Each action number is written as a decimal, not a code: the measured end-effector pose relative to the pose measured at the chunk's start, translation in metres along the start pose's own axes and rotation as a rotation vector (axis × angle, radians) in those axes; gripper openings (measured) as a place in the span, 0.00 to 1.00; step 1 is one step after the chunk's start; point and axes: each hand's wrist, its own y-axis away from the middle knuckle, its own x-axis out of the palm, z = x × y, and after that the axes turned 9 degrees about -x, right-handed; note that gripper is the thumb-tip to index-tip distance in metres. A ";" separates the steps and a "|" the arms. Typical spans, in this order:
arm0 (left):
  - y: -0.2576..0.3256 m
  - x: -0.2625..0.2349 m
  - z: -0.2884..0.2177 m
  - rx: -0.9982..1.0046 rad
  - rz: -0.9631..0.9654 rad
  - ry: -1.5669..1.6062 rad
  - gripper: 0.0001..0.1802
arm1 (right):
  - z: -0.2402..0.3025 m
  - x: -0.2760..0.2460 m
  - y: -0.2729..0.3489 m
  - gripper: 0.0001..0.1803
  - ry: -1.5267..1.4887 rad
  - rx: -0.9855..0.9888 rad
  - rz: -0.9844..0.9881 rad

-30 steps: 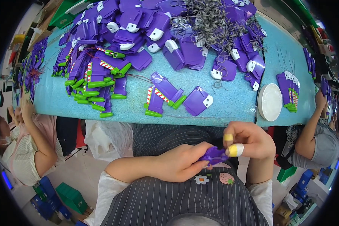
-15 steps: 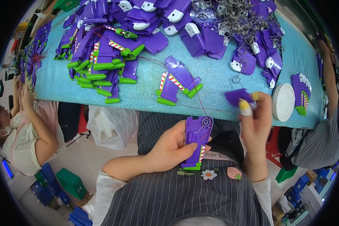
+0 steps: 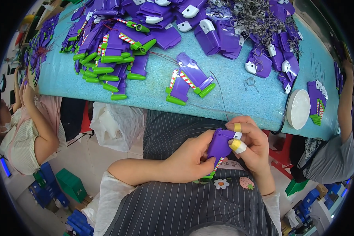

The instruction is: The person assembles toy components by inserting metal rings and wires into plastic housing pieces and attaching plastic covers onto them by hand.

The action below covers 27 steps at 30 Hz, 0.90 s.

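Observation:
My left hand (image 3: 190, 159) is closed around a purple plastic toy wing piece (image 3: 219, 166) with a red-and-white striped edge and a green tip, above my lap. Over its inner side now lies a purple cover (image 3: 219, 142) with a white end, which hides the round fitting and wires. Fingers of my right hand (image 3: 252, 143), two wrapped in yellow and white tape, pinch the cover at its white end. A thin dark wire (image 3: 223, 98) runs up from the held pieces to the table. Whether the two pieces fit flush is hidden.
The blue table (image 3: 145, 101) carries a pile of green-tipped wings (image 3: 114, 67), two wings (image 3: 179, 87) nearer me, purple covers (image 3: 208, 37), tangled grey wires (image 3: 249, 19) and a white dish (image 3: 297, 109). People sit at left and right; a plastic bag (image 3: 116, 126) hangs below the edge.
My right hand has come left and down, bringing the purple cover onto the wing piece in my left hand. The wing's open inside, visible before, is now covered.

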 end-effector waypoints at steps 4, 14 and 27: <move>0.000 0.003 -0.003 0.023 -0.017 -0.050 0.25 | 0.003 0.003 0.000 0.16 0.055 -0.007 -0.013; -0.001 -0.003 -0.016 0.236 -0.173 -0.352 0.15 | 0.007 0.018 -0.002 0.34 -0.091 0.096 -0.330; 0.002 -0.011 -0.007 0.288 -0.137 -0.353 0.13 | 0.011 0.017 -0.004 0.10 -0.038 -0.052 -0.188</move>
